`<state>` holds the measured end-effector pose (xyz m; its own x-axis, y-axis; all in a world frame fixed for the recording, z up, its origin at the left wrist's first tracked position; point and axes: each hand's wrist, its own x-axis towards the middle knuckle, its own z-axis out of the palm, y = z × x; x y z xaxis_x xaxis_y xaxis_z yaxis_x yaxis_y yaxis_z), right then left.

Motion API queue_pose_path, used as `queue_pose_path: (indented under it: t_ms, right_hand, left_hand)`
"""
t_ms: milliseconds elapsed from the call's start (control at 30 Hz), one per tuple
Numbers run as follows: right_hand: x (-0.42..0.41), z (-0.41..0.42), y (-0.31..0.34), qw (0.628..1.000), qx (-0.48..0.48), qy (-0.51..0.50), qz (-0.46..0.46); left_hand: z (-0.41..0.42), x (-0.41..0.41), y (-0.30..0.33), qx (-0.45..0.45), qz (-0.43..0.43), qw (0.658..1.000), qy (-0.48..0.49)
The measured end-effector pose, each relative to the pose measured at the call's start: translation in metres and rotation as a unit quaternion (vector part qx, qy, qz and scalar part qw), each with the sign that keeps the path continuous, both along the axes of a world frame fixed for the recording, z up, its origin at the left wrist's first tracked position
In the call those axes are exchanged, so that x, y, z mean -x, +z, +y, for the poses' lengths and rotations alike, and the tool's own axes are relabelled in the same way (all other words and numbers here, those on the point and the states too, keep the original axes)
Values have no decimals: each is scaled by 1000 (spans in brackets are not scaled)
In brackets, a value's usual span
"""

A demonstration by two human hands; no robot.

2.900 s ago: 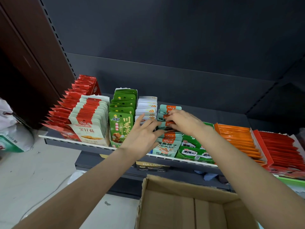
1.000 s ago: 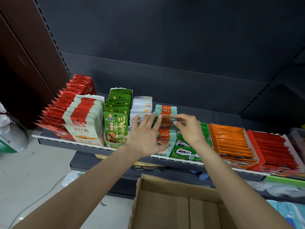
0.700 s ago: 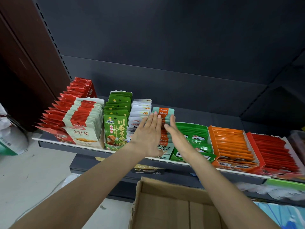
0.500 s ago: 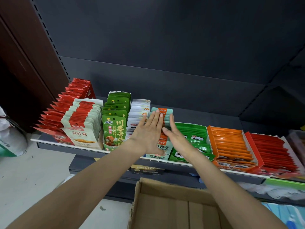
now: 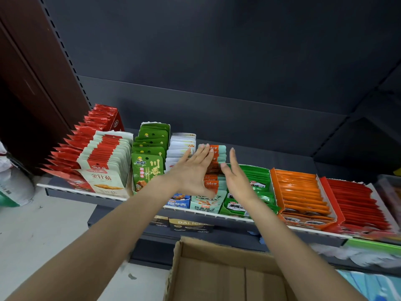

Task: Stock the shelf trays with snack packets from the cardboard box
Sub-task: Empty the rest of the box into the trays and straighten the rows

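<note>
Setting: a retail shop, snack aisle. Evidence: dark grey metal gondola shelving with a flat back panel (image 5: pixel 217 61) and a perforated upright post (image 5: pixel 65 59) of the adjustable-bracket kind. One shelf with a white front rail (image 5: pixel 208 211) carries open display trays set side by side, each filled with rows of identical printed snack packets: red foil packets (image 5: pixel 86 131), white-and-red packets (image 5: pixel 106 157), green packets (image 5: pixel 149 148), an orange cardboard tray of orange packets (image 5: pixel 301 192), a red tray of red packets (image 5: pixel 358 203). An open brown cardboard carton (image 5: pixel 217 276) sits below the shelf. Pale floor (image 5: pixel 43 235) at left.
</note>
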<state>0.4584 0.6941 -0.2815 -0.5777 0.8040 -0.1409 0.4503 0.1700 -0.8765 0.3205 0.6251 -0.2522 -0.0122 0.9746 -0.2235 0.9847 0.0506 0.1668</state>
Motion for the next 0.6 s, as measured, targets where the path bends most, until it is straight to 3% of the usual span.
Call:
queue_pose_path:
  t_ms: [100,300,500,600]
  right_hand:
    - [0,-11,-6,1000,22,19,8]
    - [6,-18,1,999,29,-14,-6]
    - [-23,-36,20,995,-21,-99,-1]
    - [-51,-40,25,988,-84,-118,-53]
  left_hand:
    - [-9,13,7,-39,-108,993,39]
    - [1,4,-4,-53,33,997,39]
    - [-16,-9,5,-180,4,983,22]
    - [-26,-30,10,-230,-35,973,-4]
